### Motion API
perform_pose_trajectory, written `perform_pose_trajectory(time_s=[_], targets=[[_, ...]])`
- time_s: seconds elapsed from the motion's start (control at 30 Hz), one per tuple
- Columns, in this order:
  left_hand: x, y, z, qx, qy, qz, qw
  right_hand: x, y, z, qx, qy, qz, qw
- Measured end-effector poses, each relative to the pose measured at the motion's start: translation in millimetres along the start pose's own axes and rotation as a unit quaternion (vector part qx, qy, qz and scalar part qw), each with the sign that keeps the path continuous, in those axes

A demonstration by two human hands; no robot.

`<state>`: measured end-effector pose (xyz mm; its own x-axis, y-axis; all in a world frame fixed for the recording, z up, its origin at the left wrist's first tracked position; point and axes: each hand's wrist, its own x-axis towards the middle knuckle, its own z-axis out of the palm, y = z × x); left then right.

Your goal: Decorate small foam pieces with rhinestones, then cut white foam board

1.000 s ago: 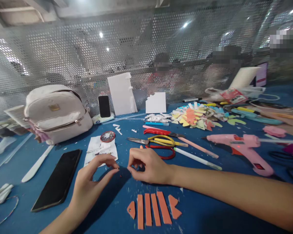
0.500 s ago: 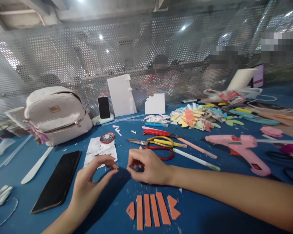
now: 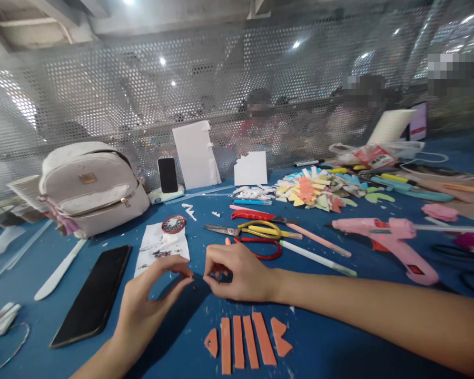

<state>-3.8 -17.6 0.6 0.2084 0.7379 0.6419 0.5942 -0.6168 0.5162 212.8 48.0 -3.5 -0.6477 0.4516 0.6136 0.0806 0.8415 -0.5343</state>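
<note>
Strips (image 3: 226, 345), near: probably light, bendable; hold edges. Left hand (image 3: 147, 296), right hand (image 3: 239, 271): fingertips close; cannot tell if pinching.

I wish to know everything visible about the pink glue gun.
The pink glue gun looks plastic, with a dark nozzle pointing left, an orange trigger, a red switch on its grip and a red light. It lies on its side on the blue table; a translucent stick projects from its rear. Nobody touches it.
</note>
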Motion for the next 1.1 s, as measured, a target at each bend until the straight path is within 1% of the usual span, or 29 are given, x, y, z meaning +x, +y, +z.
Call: perform_pose_trajectory(time_s=[0.13,0.2,0.53,0.7,0.9,1.0,1.1], targets=[[0.2,0.5,3.6,0.023,-0.013,0.033,0.999,0.2,1.1,0.7,0.016,-0.004,-0.004,1.000],[1.0,1.3,5.8,0.021,-0.013,0.036,0.999,-0.1,1.8,1.0,0.020,-0.006,-0.003,1.000],[-3.9,-0.7,4.7,-0.034,0.032,0.003,0.999,-1.0,-1.9,-0.8,0.032,0.009,-0.002,0.999],[-3.6,-1.1,4.7,-0.034,-0.001,0.008,0.999,-0.8,-2.3,-0.6,0.020,0.003,-0.011,1.000],[-5.4,-3.7,6.4,-0.028,-0.012,0.009,0.999,0.2,-3.3,-0.3,0.043,-0.007,-0.007,0.999],[-6.6,-2.1,7.2,-0.042,0.002,0.001,0.999,-0.3,-4.1,-0.5,0.051,0.000,-0.018,0.999],[-7.0,0.6,7.2,-0.064,0.033,-0.001,0.997,-1.9,-5.3,0.2,0.024,0.027,-0.046,0.998]])
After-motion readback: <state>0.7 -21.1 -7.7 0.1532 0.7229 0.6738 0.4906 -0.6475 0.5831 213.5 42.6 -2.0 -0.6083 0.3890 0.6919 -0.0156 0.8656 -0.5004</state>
